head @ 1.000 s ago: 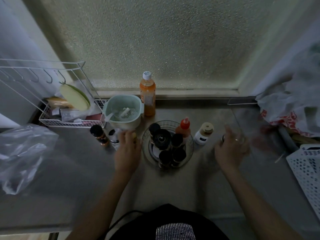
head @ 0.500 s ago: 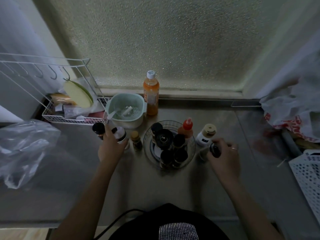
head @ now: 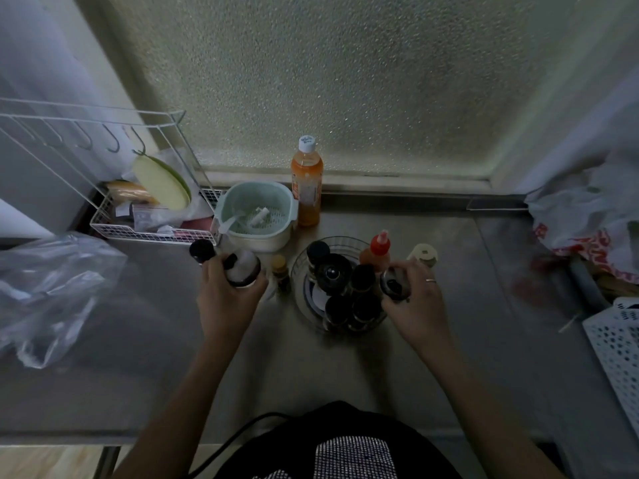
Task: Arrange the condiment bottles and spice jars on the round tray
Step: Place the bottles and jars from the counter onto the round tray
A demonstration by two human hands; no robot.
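On the steel counter (head: 311, 368), near its middle, stands the round tray (head: 300, 271), a clear shallow dish. It carries several dark-capped spice jars (head: 363, 276) packed close together, one larger dark-lidded jar (head: 332, 273) at the centre, and a red-capped sauce bottle (head: 377, 252) at its far right rim.

The right hand (head: 416, 302) grips a dark-lidded jar (head: 394, 286) at the tray's right edge; whether the jar rests on the tray cannot be told. The left hand (head: 224, 295) is closed around a white jar with a dark lid (head: 242, 269), held left of the tray and tilted toward the camera.

A small yellow-capped bottle (head: 280, 276) stands on the counter between the left hand and the tray. A black-capped jar (head: 201, 251) stands just beyond the left fingers. A beige-capped bottle (head: 423, 254) stands just right of the red-capped one, off the tray.

Behind the tray, a pale green strainer bowl (head: 257, 216) holds white utensils. An orange bottle with a white cap (head: 307, 188) stands beside it against the window sill.

At the left, a white wire rack (head: 114, 229) and a clear plastic bag (head: 52, 292) bound the work area. At the right, plastic bags (head: 587, 216) and a white perforated basket (head: 619, 344) sit at the edge. Bare counter lies in front of the tray, between the forearms.
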